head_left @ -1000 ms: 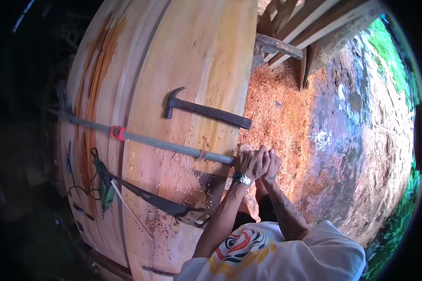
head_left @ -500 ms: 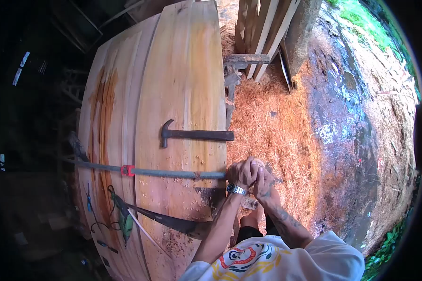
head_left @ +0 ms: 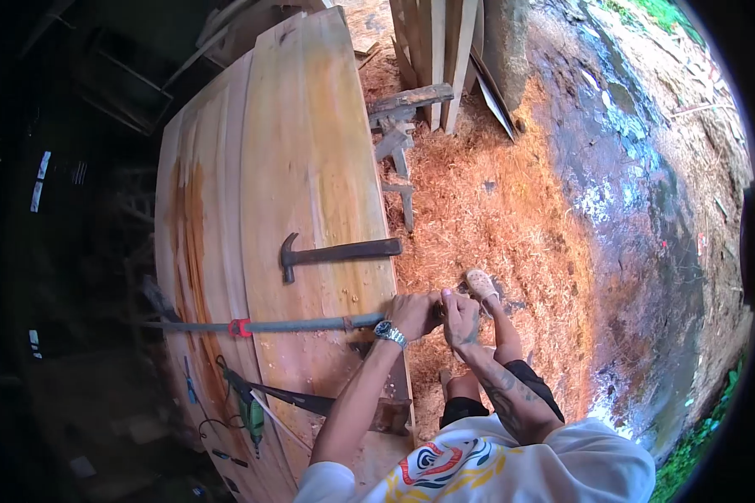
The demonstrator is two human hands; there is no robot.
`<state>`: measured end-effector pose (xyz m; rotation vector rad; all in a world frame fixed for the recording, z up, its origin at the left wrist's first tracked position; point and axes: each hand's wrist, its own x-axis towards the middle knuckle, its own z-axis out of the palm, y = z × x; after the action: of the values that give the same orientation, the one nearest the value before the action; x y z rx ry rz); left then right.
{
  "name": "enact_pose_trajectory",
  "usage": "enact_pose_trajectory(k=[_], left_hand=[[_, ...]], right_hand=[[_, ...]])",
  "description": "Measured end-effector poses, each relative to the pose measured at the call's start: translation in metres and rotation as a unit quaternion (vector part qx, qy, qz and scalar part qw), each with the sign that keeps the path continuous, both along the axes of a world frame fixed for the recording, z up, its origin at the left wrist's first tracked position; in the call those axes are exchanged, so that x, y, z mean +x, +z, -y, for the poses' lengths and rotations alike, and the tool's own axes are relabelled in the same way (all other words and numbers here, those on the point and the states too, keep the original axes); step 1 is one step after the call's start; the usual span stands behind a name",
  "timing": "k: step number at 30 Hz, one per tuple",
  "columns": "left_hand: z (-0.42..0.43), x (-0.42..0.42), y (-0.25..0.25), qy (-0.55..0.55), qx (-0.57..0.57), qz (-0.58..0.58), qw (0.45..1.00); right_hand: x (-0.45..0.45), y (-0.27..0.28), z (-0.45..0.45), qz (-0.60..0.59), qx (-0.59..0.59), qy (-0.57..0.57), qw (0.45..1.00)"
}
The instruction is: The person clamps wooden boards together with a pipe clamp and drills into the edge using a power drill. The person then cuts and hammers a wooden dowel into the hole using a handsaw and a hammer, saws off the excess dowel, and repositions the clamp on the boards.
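A long grey pipe clamp (head_left: pixel 310 324) with a red collar lies across the wide wooden boards (head_left: pixel 306 159). My left hand (head_left: pixel 415 316), with a metal watch at the wrist, is closed around the clamp's end at the board edge. Right beside it, my right hand (head_left: pixel 460 320) is closed on the clamp's handle, which the fingers mostly hide. On the boards beyond the clamp lies a claw hammer (head_left: pixel 340 251), its handle end reaching just past the edge.
A green power drill (head_left: pixel 252 417) with a cord, a blue-handled tool (head_left: pixel 190 381) and a long dark blade (head_left: pixel 294 397) lie on the near boards. Upright planks (head_left: pixel 432 67) stand behind a wooden trestle (head_left: pixel 407 102). Shavings (head_left: pixel 495 210) cover the ground.
My hands have separated slightly, from clasped together to side by side at the clamp's end. One foot has come into view, and the camera view has shifted.
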<state>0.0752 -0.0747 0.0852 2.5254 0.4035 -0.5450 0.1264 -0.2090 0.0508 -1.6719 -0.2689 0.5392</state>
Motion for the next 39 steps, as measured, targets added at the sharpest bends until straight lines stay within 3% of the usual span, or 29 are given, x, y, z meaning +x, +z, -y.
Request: enact_pose_trajectory(k=[4, 9, 12, 16, 17, 19, 20, 21, 24, 25, 27, 29, 33, 39], left_hand=[[-0.001, -0.003, -0.014, 0.008, -0.039, 0.062, 0.997], [-0.003, -0.001, -0.017, -0.033, -0.009, 0.026, 0.999], [-0.002, -0.001, -0.013, -0.043, 0.001, 0.001, 0.999], [0.006, -0.004, -0.003, 0.020, -0.011, -0.031, 0.999], [0.010, -0.002, 0.007, 0.032, 0.000, -0.034, 0.999], [0.012, -0.005, -0.002, 0.040, 0.012, 0.001, 0.999], [0.013, -0.008, -0.004, 0.045, 0.012, 0.003, 0.999], [0.013, -0.007, -0.005, 0.039, 0.040, -0.016, 0.998], [0.008, -0.008, -0.010, 0.015, 0.002, 0.000, 1.000], [0.010, -0.002, 0.006, 0.024, 0.009, -0.065, 0.998], [0.012, 0.003, 0.009, 0.055, -0.024, -0.072, 0.996], [0.000, 0.003, -0.019, -0.013, -0.031, -0.140, 0.990], [0.007, 0.006, 0.005, -0.009, -0.009, -0.149, 0.989], [0.003, 0.022, -0.003, 0.006, -0.034, -0.128, 0.991]], right_hand=[[0.005, -0.001, 0.009, 0.075, 0.059, 0.032, 0.995], [-0.001, -0.008, 0.020, 0.193, 0.123, 0.053, 0.972], [0.002, -0.012, 0.027, 0.232, 0.090, 0.083, 0.965], [0.008, 0.015, 0.034, 0.093, 0.057, 0.085, 0.990], [0.002, -0.012, 0.038, 0.063, -0.018, 0.079, 0.995], [0.013, 0.075, 0.026, 0.042, -0.075, -0.017, 0.996], [0.004, 0.008, 0.022, 0.019, -0.161, -0.003, 0.987], [-0.010, -0.028, 0.022, -0.028, -0.157, -0.044, 0.986], [0.005, -0.040, 0.039, 0.025, -0.213, 0.133, 0.968], [0.012, -0.046, 0.041, 0.065, -0.224, 0.197, 0.952], [0.024, -0.055, 0.038, 0.145, -0.236, 0.308, 0.910], [0.030, -0.066, 0.030, 0.198, -0.237, 0.379, 0.872], [0.023, -0.088, 0.032, 0.244, -0.232, 0.455, 0.825], [0.023, -0.119, 0.052, 0.268, -0.192, 0.524, 0.785]])
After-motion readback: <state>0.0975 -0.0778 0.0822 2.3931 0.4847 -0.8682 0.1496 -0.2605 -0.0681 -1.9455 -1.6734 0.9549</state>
